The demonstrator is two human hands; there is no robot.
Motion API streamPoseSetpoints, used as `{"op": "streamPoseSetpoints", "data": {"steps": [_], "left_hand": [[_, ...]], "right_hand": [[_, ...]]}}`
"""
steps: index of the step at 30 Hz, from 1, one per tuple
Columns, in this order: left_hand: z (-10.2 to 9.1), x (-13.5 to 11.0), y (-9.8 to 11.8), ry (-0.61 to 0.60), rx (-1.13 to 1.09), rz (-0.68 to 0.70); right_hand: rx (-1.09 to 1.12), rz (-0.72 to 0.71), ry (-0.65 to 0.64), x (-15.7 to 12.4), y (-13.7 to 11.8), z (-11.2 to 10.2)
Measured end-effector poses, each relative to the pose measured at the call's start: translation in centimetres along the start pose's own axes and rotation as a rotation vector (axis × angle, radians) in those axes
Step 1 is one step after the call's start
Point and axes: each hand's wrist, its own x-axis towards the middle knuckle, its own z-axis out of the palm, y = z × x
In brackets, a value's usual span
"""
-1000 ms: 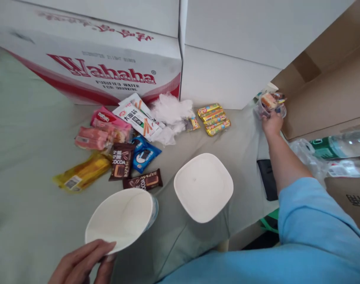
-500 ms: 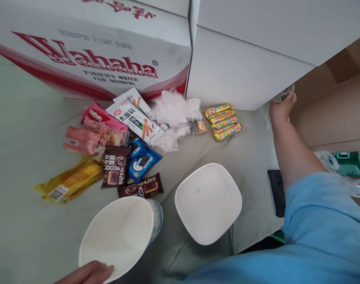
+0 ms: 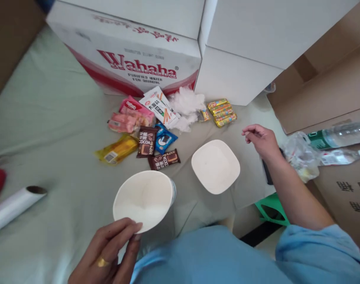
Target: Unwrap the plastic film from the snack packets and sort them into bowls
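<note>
My left hand (image 3: 113,244), with a gold ring, pinches the rim of a white paper tub (image 3: 144,201), which tilts so that its bare inside faces me. To its right sits a white rounded-square bowl (image 3: 215,167) with nothing in it. My right hand (image 3: 261,139) hovers right of the bowl, thumb and fingers drawn together; whatever they may hold is too small to make out. Beyond the tub lie brown cocoa snack packs (image 3: 147,142), a blue packet (image 3: 165,139), a yellow packet (image 3: 117,150), pink packets (image 3: 123,121) and white snack packets (image 3: 159,108).
White cartons (image 3: 150,67) wall off the back. Before them lie crumpled clear plastic (image 3: 187,104) and a row of yellow-wrapped sticks (image 3: 222,112). Plastic bottles (image 3: 342,136) and a cardboard box (image 3: 330,86) are at the right, a green stool (image 3: 273,209) below. A white roll (image 3: 14,209) lies left.
My right hand has drawn back from behind the white carton toward the bowl. The view has shifted, showing more of my left hand, still on the tub's rim.
</note>
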Motion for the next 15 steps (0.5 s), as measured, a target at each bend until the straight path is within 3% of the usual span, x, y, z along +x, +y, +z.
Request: {"op": "streamPoseSetpoints", "data": {"steps": [2,4,6,8,11,15], "left_hand": [[-0.7,-0.1,0.2,0.009,-0.001,0.032],[-1.1,0.2,0.7,-0.009,-0.020,0.103],[-1.0,0.8,1.3,-0.031,-0.065,0.184],[-0.5,1.3,2.2,-0.056,-0.137,0.266],[0.6,1.6,3.5,-0.079,-0.239,0.403],[1.5,1.4,4.4,-0.021,-0.249,0.481]], "right_hand": [[-0.030,-0.167,-0.127,-4.8,-3.3,1.7],[-0.080,-0.441,-0.319,-10.0,-6.2,3.7],[-0.117,-0.698,-0.405,-14.8,-8.3,5.6],[-0.171,-0.864,-0.412,-18.2,-9.5,7.1],[-0.215,-0.890,-0.378,-20.5,-9.9,7.9],[-0.247,-0.798,-0.329,-21.1,-9.7,5.3]]}}
